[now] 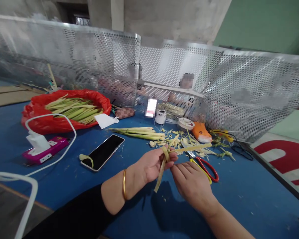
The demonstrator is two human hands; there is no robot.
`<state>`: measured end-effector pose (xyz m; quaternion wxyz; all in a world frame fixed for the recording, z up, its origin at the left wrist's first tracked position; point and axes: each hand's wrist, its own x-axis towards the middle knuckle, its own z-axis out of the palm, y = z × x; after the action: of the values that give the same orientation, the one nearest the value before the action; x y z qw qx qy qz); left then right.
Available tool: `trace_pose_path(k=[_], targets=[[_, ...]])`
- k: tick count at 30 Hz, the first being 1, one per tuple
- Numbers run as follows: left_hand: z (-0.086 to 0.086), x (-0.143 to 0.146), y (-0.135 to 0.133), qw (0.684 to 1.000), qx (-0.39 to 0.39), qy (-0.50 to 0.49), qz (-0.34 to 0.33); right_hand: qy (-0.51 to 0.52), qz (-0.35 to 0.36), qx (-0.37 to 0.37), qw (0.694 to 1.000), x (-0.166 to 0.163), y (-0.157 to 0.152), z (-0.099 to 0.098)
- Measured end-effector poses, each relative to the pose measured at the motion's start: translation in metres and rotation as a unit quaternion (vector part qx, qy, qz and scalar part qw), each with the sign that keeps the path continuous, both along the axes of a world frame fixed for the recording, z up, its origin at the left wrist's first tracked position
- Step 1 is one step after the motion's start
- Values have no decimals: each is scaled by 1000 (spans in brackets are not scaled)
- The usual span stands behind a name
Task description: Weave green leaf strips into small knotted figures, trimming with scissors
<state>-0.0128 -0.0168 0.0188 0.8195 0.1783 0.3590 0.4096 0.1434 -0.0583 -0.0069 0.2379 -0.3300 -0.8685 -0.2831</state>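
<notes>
Looped leaf strip (160, 176) is pinched between thumb and fingers of the left hand (150, 166), held above the tabletop (259, 202), toward its near edge. Right hand (193, 184) is held just beside; fingertips partly hidden, so its grip can't be told. Scissors (209, 168) are laid beyond it. Leaf scraps (161, 143) are strewn toward the far edge. Phone (105, 153) is laid left of the hands.

My leaf strip (160, 173) is of pale yellow-green colour. My bracelet (124, 184) is golden, the scissors (198, 159) have red and yellow handles, the pouch (125, 113) pinkish-brown checks.
</notes>
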Motion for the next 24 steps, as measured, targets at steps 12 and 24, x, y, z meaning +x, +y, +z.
trace_pose_path(k=[12, 24], targets=[[-10, 15, -11, 998, 52, 27, 0, 10, 110, 7, 994, -14, -10, 1], [-10, 19, -17, 960, 212, 181, -14, 534, -99, -382, 748, 5, 11, 2]])
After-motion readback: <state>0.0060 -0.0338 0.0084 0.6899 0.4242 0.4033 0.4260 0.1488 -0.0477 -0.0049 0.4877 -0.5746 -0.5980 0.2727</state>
